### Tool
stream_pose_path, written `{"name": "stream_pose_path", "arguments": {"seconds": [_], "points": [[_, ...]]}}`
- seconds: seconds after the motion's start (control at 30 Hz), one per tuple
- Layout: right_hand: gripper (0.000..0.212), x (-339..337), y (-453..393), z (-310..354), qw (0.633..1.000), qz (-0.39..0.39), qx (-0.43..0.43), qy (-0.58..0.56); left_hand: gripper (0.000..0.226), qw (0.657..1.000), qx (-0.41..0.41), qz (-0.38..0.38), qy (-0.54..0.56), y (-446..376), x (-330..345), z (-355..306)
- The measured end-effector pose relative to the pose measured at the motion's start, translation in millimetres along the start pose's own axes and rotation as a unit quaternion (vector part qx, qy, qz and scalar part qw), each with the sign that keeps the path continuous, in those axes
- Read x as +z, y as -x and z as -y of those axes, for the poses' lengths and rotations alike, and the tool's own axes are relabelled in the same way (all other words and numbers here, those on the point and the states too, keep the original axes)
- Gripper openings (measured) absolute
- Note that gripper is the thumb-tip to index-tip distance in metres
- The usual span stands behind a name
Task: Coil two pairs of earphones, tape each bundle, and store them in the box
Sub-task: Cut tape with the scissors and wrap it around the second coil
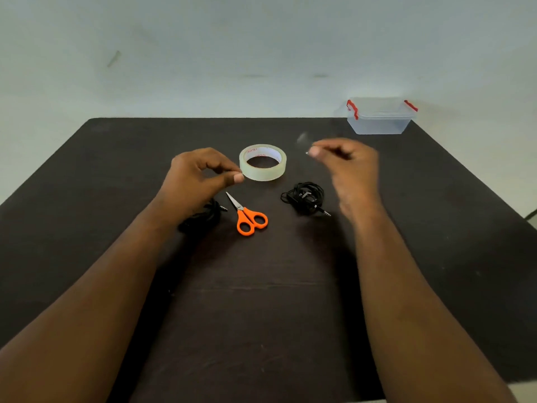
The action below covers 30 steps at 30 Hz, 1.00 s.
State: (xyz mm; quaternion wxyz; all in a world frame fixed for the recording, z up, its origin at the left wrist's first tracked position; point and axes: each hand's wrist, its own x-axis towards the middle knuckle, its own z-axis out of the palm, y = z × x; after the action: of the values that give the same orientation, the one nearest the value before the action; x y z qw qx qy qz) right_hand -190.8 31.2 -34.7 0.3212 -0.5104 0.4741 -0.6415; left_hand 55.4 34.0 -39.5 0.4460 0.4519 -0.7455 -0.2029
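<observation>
- Two coiled black earphone bundles: one (305,197) to the right of the scissors, one (203,218) partly hidden under the left forearm.
- One roll of clear tape (263,162).
- One pair of orange-handled scissors (247,215).
- One clear plastic box (380,116) with two red latches.
- Two hands: left (197,178), right (345,164).
- One dark surface (261,301).

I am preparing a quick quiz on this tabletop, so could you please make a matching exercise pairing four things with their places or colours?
Things:
1. tape roll
2. scissors
3. clear box
4. coiled earphones

Descriptions:
A. far right corner of the table, red latches
B. orange handles, blades pointing away
C. black bundle beside the right wrist, plug towards the right
D. clear ring lying flat between the two hands

Pairs: 1-D, 2-B, 3-A, 4-C
</observation>
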Motion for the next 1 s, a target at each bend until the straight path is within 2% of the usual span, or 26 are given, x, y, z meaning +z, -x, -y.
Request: {"name": "stream_pose_path", "arguments": {"seconds": [0.03, 0.1, 0.2, 0.27, 0.33, 0.4, 0.6, 0.77, 1.0], "points": [[0.014, -14, -5, 0, 0.999, -0.042, 0.003, -0.025, 0.006, 1.000, -0.012, -0.026, 0.003, 0, 3, -4], [0.012, -30, -11, -5, 0.996, -0.077, 0.014, -0.035, 0.004, 0.999, -0.029, -0.045, 0.001, -1, 14, -14], [0.013, -30, -12, -13, 0.996, -0.075, 0.045, -0.031, 0.011, 0.997, 0.036, 0.023, -0.067, -2, 40, -30], [0.012, -25, -12, -14, 0.995, -0.065, 0.061, -0.033, 0.020, 0.979, 0.094, 0.075, -0.167, -3, 56, -34], [0.010, -23, -11, -15, 0.995, -0.067, 0.067, -0.038, 0.031, 0.954, 0.097, 0.109, -0.263, -4, 66, -34], [0.009, -25, -11, -14, 0.994, -0.071, 0.077, -0.039, 0.041, 0.941, 0.069, 0.127, -0.305, -6, 71, -31], [0.012, -25, -12, -15, 0.992, -0.027, 0.123, 0.025, 0.047, 0.942, 0.058, 0.137, -0.300, -13, 80, -34], [0.011, -26, -12, -20, 0.978, 0.027, 0.180, 0.099, 0.037, 0.926, 0.094, 0.169, -0.323, -17, 97, -41], [0.010, -24, -13, -21, 0.977, 0.031, 0.178, 0.114, 0.029, 0.905, 0.128, 0.177, -0.364, -22, 99, -32]]}}
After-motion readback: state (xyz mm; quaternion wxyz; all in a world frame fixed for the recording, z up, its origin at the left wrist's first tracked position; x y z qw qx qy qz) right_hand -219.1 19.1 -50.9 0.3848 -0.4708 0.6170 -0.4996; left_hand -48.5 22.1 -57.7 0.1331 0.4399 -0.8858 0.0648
